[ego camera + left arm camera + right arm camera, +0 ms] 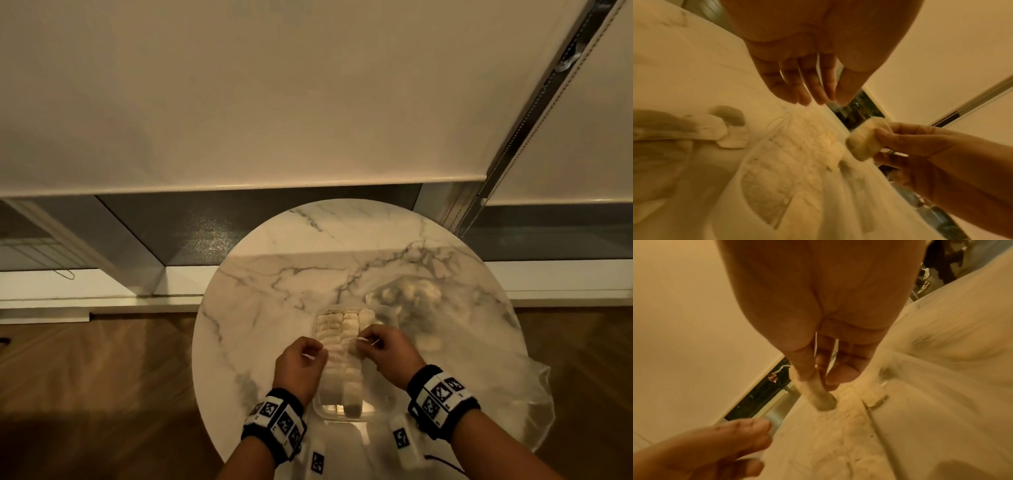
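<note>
Right hand, fingers tight on a tea bag

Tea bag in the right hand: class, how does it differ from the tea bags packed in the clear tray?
The held tea bag is up in the air, pinched by the right hand; the packed tea bags lie in the tray. The held tea bag is single and apart; the packed tea bags sit in tight rows, touching. Both are pale, small and pillow-shaped.
</note>
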`<act>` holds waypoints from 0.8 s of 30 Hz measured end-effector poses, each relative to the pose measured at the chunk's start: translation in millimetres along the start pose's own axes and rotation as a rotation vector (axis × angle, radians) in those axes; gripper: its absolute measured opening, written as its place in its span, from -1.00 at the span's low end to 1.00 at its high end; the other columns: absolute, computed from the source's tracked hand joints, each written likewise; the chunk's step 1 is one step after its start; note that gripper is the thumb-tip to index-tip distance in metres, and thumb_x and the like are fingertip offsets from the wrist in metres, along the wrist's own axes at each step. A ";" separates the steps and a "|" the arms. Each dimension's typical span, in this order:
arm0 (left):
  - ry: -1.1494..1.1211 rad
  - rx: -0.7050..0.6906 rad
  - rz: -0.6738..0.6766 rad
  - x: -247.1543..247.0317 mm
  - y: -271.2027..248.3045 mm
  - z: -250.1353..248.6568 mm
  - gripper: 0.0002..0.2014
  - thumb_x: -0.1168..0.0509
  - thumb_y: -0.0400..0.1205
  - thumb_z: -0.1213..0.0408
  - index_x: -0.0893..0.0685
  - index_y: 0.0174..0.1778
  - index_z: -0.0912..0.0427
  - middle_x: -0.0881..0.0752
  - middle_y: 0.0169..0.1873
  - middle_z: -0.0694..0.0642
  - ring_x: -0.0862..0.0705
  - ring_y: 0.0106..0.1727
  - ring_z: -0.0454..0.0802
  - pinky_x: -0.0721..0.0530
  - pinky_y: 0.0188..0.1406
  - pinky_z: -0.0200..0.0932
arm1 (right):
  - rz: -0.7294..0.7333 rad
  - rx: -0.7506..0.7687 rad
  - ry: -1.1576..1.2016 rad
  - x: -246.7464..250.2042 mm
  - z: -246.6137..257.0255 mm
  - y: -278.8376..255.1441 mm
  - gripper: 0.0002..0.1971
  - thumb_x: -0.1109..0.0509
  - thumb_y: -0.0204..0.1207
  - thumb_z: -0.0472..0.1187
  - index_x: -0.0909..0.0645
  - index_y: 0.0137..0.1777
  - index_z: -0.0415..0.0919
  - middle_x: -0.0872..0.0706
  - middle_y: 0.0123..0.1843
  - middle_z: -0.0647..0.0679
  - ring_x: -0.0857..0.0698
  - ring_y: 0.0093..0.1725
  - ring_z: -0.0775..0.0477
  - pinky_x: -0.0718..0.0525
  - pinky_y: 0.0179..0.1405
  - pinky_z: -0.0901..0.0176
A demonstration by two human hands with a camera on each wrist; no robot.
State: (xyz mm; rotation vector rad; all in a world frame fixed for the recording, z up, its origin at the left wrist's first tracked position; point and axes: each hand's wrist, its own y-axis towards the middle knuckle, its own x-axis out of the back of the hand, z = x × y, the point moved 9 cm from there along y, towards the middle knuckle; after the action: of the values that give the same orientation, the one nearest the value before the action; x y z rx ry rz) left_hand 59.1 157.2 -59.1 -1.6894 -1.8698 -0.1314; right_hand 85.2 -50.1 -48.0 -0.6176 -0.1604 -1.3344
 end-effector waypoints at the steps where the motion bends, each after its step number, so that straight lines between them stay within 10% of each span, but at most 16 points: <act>1: 0.060 0.013 -0.034 2.5 1.6 6.5 -0.86 -0.48 0.52 0.17 -0.70 -0.04 -0.02 -0.73 -0.10 -0.09 -0.69 -0.14 -0.17 -0.58 -0.17 -0.41 | -0.040 -0.028 -0.030 7.0 -9.5 5.4 -0.93 -0.47 0.57 -0.17 -0.73 -0.13 -0.01 -0.77 -0.24 0.06 -0.73 -0.24 0.10 -0.66 -0.31 0.28; 5: 0.225 0.063 0.000 -7.0 5.3 29.3 -0.64 -0.48 0.51 0.16 -0.64 0.22 0.01 -0.66 0.06 0.01 -0.64 0.05 -0.04 -0.59 0.08 -0.24 | -0.083 -0.081 -0.290 22.3 -32.3 30.3 -0.87 -0.40 0.56 -0.20 -0.67 -0.21 -0.01 -0.74 -0.27 0.01 -0.73 -0.25 -0.07 -0.77 -0.12 -0.06; 11: 0.175 0.142 0.014 -14.0 6.8 40.8 -0.71 -0.41 0.55 0.29 -0.64 0.17 -0.01 -0.72 0.00 -0.06 -0.68 -0.05 -0.13 -0.66 0.00 -0.28 | 0.079 -0.111 -0.560 6.6 -28.2 55.8 -0.87 -0.35 0.54 -0.24 -0.72 -0.14 -0.05 -0.76 -0.04 -0.07 -0.67 -0.09 -0.05 -0.51 -0.11 0.25; 24: 0.134 0.155 0.041 -14.5 10.0 45.0 -0.74 -0.38 0.56 0.35 -0.63 0.10 -0.06 -0.71 -0.07 -0.10 -0.66 -0.14 -0.27 -0.51 -0.33 -0.59 | 0.002 -0.133 -0.622 8.2 -25.3 92.7 -0.77 -0.21 0.54 -0.30 -0.71 -0.01 -0.22 -0.77 0.00 -0.23 -0.76 0.02 -0.21 -0.69 0.00 0.12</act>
State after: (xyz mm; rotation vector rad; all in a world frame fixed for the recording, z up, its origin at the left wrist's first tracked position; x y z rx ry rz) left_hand 51.9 167.0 -105.8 -1.5732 -1.7012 -0.0783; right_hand 168.5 -60.4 -95.6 -1.1337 -0.5774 -1.1211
